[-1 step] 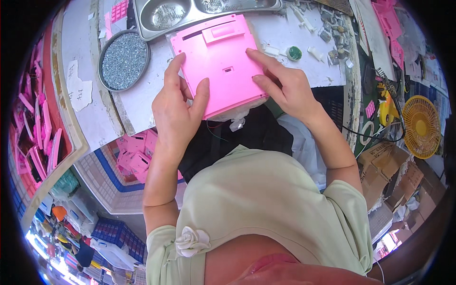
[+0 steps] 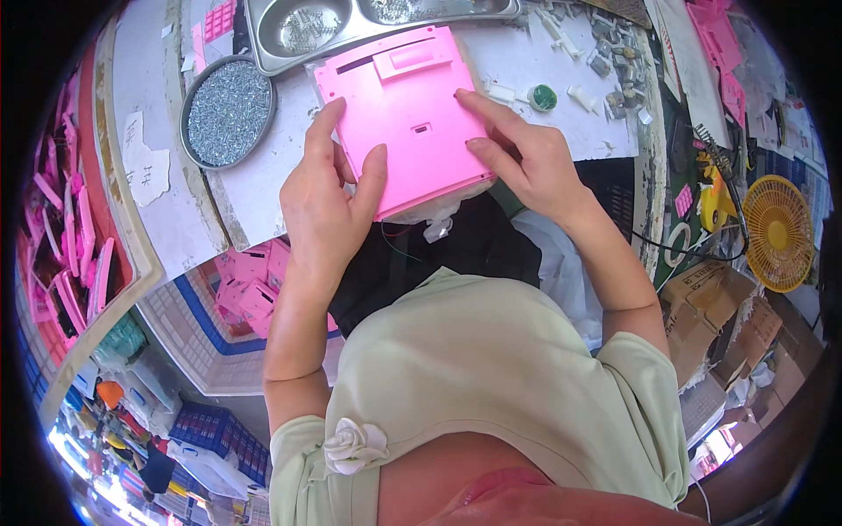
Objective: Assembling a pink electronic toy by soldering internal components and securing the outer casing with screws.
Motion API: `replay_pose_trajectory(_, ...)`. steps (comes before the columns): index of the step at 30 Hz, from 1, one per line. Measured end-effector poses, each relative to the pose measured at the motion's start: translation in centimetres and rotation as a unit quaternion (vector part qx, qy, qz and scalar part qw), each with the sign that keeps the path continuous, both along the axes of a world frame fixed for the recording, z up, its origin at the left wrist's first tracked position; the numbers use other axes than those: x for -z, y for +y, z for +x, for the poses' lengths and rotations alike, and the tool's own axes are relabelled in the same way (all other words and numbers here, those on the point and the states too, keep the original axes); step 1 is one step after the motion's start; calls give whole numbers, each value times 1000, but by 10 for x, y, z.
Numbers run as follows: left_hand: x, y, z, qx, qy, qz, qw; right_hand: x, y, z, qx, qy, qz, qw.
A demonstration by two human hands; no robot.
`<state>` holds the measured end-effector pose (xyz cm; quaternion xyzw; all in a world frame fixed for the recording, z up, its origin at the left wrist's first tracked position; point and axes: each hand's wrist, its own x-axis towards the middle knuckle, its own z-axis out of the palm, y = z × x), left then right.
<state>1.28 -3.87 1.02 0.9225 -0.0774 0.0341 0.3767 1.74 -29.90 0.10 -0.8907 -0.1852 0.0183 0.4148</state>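
Hands set on either side, a worker steadies a pink plastic casing (image 2: 403, 123) at the near edge of a white counter (image 2: 259, 197). The left hand (image 2: 329, 188) pinches its left side, thumb laid on the flat face; the right hand (image 2: 539, 167) clasps the opposite margin with index finger and thumb, a hold that seems meant to keep the piece balanced, its centre uncovered. A round dish (image 2: 186, 131) of screws (image 2: 230, 110) and, toward the far edge, a compartmented steel tray (image 2: 358, 35) appear placed for easy reach.
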Motion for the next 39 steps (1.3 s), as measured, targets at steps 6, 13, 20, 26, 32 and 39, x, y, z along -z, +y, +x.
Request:
replay_pose_trajectory(6,0,0,7,20,-43,14,999,-6,-2,-4,29,64,34,997)
replay_pose_trajectory(13,2,6,9,-13,12,-117,993,-13,2,-6,53,131,133,981)
replay_pose_trajectory(20,-3,4,4,-31,27,-135,990,-13,1,-3,44,124,155,979)
replay_pose_trajectory(26,-3,-13,11,-2,19,-82,996,-5,-9,-8,60,152,165,973)
replay_pose_trajectory(32,-6,-7,9,1,26,-66,998,-6,-8,-8,54,170,148,973)
replay_pose_trajectory(39,-9,-6,1,-7,41,-71,997,-10,-11,-7,31,171,94,980)
